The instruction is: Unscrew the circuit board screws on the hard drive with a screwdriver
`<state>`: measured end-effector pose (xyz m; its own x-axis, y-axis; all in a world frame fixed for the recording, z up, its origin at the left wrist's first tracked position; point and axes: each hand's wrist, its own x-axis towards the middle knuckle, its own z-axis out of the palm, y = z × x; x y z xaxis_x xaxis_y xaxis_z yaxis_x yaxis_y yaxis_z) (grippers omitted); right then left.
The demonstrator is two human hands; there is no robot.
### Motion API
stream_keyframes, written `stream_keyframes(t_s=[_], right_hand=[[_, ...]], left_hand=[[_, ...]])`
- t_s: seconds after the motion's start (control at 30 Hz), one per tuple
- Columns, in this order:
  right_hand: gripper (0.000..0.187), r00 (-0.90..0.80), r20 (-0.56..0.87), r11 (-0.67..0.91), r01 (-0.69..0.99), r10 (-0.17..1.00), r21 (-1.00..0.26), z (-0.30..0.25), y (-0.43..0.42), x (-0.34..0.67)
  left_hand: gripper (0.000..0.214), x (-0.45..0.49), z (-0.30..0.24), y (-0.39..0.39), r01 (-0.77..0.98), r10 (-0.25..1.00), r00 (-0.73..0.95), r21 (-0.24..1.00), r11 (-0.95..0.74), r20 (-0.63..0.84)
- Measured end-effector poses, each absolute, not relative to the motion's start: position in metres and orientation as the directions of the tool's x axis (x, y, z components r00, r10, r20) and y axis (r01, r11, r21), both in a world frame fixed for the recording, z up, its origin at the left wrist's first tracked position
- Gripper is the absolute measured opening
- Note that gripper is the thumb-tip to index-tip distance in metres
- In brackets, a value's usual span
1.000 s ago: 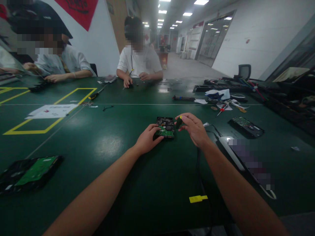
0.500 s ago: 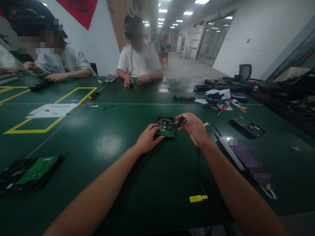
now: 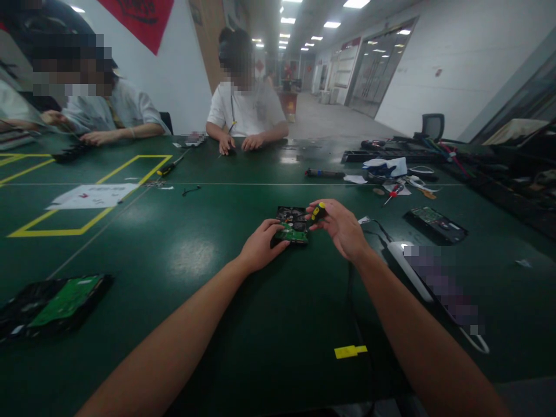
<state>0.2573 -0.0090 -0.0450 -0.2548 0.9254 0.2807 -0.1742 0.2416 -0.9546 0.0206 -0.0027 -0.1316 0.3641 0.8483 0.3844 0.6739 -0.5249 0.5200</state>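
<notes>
A hard drive (image 3: 292, 215) lies on the green table in front of me, its green circuit board (image 3: 294, 233) facing up on the near side. My left hand (image 3: 263, 243) grips the drive's left side, fingers over the board's edge and thumb along the near side. In my right hand (image 3: 343, 227) is a screwdriver (image 3: 319, 212) with a black and yellow handle, held by the fingers just above the drive's right side. The shaft and tip of the screwdriver are too small or hidden to make out.
Another hard drive (image 3: 69, 301) lies at the near left, a third (image 3: 436, 225) at the right. A white power strip (image 3: 408, 269) and a cable lie beside my right forearm. Further back are a red screwdriver (image 3: 393, 194) and cloth (image 3: 386, 167). Co-workers sit across the table.
The screwdriver's handle has turned and tilted in my right hand, its yellow end now facing me more. My left hand and the hard drive have stayed in place.
</notes>
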Motion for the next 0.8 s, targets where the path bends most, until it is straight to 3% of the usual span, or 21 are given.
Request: stream_keyframes(t_s=[0.23, 0.5, 0.8], right_hand=[[0.016, -0.184, 0.303, 0.287, -0.109, 0.935, -0.952, -0.047, -0.0084, 0.257], [0.022, -0.253, 0.303, 0.278, -0.133, 0.919, -0.951, -0.0444, -0.0096, 0.2577], [0.018, -0.193, 0.304, 0.292, -0.086, 0.933, -0.953, -0.0475, -0.0072, 0.257]], left_hand=[[0.044, 0.0208, -0.1297, -0.0032, 0.675, 0.848, 0.367, 0.517, -0.525, 0.382], [0.043, 0.0207, -0.1319, -0.0017, 0.668, 0.847, 0.363, 0.525, -0.527, 0.388], [0.043, 0.0203, -0.1318, -0.0025, 0.671, 0.848, 0.367, 0.522, -0.526, 0.383]])
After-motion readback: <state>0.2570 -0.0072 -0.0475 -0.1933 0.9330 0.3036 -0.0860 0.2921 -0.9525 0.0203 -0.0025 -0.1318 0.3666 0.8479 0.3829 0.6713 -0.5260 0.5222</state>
